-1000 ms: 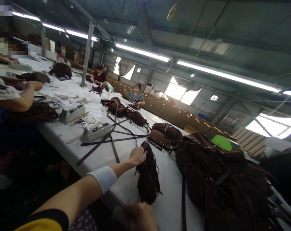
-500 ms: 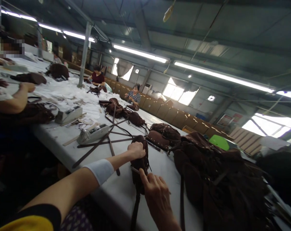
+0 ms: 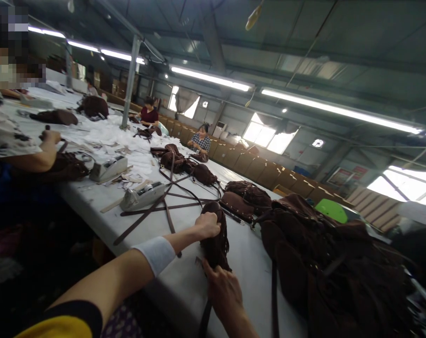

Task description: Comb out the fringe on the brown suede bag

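A dark brown leather bag (image 3: 215, 251) stands upright on the white table in front of me, tassels along its right side. My left hand (image 3: 209, 225), with a white band on the forearm, is closed on the bag's upper part. Low on the bag's near side, my right hand (image 3: 226, 287) is closed round a thin tool (image 3: 199, 260) whose tip pokes out past the index finger; its kind is unclear. A dark strap (image 3: 205, 317) hangs from the bag over the table's near edge, partly behind my right hand.
A heap of brown bags (image 3: 325, 263) fills the right side. Tape dispensers (image 3: 142, 196) and long loose straps (image 3: 146, 220) lie left of centre. More bags (image 3: 178, 162) and white paper sheets spread further back. A co-worker's arm (image 3: 40, 157) is at left; others sit across the table.
The view has shifted slightly, moving the scene right and down. My right hand and the tool tip have moved lower on the bag; my left hand keeps its hold.
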Demonstrator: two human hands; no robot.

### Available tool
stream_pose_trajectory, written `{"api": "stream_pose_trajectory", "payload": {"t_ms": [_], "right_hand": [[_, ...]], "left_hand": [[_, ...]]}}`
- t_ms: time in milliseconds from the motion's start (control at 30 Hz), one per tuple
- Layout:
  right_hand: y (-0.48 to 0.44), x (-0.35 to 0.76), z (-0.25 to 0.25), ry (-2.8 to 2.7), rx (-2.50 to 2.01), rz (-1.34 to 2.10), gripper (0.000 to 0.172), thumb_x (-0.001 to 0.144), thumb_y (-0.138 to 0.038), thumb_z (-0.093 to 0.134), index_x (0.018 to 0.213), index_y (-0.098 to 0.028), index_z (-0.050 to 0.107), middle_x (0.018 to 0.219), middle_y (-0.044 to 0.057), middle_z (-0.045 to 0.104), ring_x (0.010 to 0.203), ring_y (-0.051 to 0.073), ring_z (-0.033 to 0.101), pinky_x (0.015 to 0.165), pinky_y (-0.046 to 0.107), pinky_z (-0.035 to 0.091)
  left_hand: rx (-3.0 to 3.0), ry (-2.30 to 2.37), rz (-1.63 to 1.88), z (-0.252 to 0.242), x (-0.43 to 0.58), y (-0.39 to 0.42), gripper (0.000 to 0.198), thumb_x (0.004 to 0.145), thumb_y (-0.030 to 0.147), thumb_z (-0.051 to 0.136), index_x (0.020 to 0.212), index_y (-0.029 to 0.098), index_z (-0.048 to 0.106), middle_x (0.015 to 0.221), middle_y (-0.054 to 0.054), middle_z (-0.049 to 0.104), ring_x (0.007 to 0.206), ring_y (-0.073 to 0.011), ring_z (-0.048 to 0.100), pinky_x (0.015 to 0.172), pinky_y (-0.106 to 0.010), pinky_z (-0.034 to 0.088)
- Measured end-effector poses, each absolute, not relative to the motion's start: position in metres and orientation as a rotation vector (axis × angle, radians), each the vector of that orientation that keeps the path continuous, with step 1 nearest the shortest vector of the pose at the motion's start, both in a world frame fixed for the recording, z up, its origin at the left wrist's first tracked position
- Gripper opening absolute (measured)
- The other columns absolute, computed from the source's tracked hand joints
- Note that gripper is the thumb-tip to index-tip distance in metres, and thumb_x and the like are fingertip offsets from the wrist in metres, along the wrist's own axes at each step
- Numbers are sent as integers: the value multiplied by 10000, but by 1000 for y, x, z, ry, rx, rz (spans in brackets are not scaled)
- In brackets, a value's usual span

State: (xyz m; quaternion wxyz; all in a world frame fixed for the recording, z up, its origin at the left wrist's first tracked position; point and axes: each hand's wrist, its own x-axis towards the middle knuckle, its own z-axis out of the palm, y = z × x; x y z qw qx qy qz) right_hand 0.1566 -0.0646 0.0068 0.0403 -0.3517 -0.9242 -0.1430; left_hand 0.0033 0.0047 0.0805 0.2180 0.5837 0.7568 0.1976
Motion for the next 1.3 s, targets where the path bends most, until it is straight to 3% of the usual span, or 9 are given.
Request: {"api": "stream_pose_trajectory", "payload": {"t_ms": [200,367,500,667,833,933,1000,1167,1300], "right_hand": [[-83,158,18,-2713,-1089,40,557,804,-59,466,1269,-351,561,804,12,717,723,185,675,607,237,444],[-94,157,25,-2425,-932,707,376,895,-187,416,1189,-251,643,958,49,734,859,204,685,690,236,495],[-99,160,24,-2247,-874,926,354,909,-312,450,1176,-205,658,990,62,729,841,227,685,727,273,526],[-102,171,10,-2061,-893,1085,431,860,-478,528,1158,-202,672,808,45,728,653,210,644,597,285,527],[-99,178,-1,-1547,-1001,1455,755,740,-659,626,1245,-100,584,445,-33,506,381,101,405,374,208,354],[-91,177,-5,-1330,-991,1565,886,676,-674,684,1293,-63,508,428,-57,472,358,83,359,349,195,303],[-84,174,-7,-1274,-982,1568,880,669,-667,696,1288,-71,504,429,-61,472,350,81,357,339,190,292],[-73,158,-10,-1290,-948,1563,788,690,-646,694,1241,-102,552,462,-45,510,366,77,396,346,177,313],[-69,148,-19,-1281,-971,1578,861,638,-700,697,1216,-73,576,427,-39,501,340,79,381,332,185,315]], "left_hand": [[1628,2097,557,73,8,3,346,899,428,536,1050,131,630,1094,-96,656,1016,-210,618,892,-425,498],[1624,2102,572,69,8,-1,379,891,446,543,1066,120,627,1107,-115,654,1029,-219,619,907,-430,493],[1634,2082,581,64,10,-2,395,885,454,551,1071,113,625,1103,-122,653,1024,-220,621,903,-425,496],[1654,2051,611,52,13,-5,344,880,435,563,1018,131,641,1052,-91,675,980,-205,635,872,-419,507],[1687,2019,790,46,-2,-19,328,856,421,557,940,127,675,927,-128,710,911,-255,663,806,-386,508],[1732,2037,995,52,-15,-41,341,857,394,543,1086,153,621,1051,-125,683,1039,-276,603,916,-395,453],[1817,1944,1174,56,-19,-61,299,887,317,494,1140,184,581,1163,-88,636,1111,-229,545,1000,-349,392],[1810,1129,1285,43,-17,-97,236,903,329,481,889,169,653,860,-39,634,785,-150,564,707,-233,452],[1560,1181,1266,19,-17,-103,253,854,367,563,777,141,647,647,11,544,588,-104,471,544,-209,372]]}}
